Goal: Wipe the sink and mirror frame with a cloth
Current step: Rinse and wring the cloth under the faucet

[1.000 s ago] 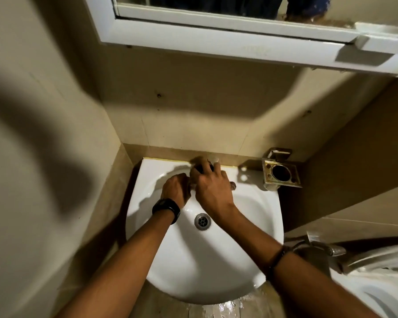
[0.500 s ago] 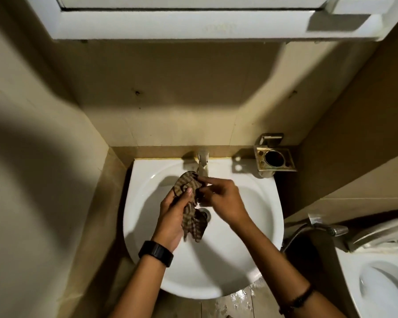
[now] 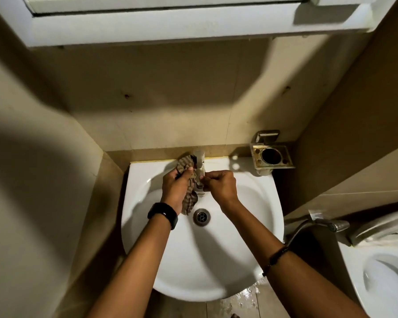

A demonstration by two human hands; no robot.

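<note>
A white round sink [image 3: 228, 260] fills the lower middle of the view, with a metal drain [image 3: 201, 216] and a tap [image 3: 200, 167] at its back edge. My left hand [image 3: 176, 188] grips a brown checked cloth [image 3: 189, 198] against the left side of the tap; part of the cloth hangs down toward the drain. My right hand [image 3: 221, 185] pinches the front of the tap spout with its fingers closed. The white mirror frame [image 3: 170, 26] runs along the top of the view, above the beige wall.
A metal holder [image 3: 271, 157] with a round hole is fixed to the wall right of the tap. A spray hose [image 3: 326, 224] and a white toilet [image 3: 381, 278] stand at the right. Beige walls close in on both sides. The floor below the sink is wet.
Both hands moved back toward the tap. My left hand carried the cloth from over the basin up against the tap's left side, and my right hand now pinches the spout.
</note>
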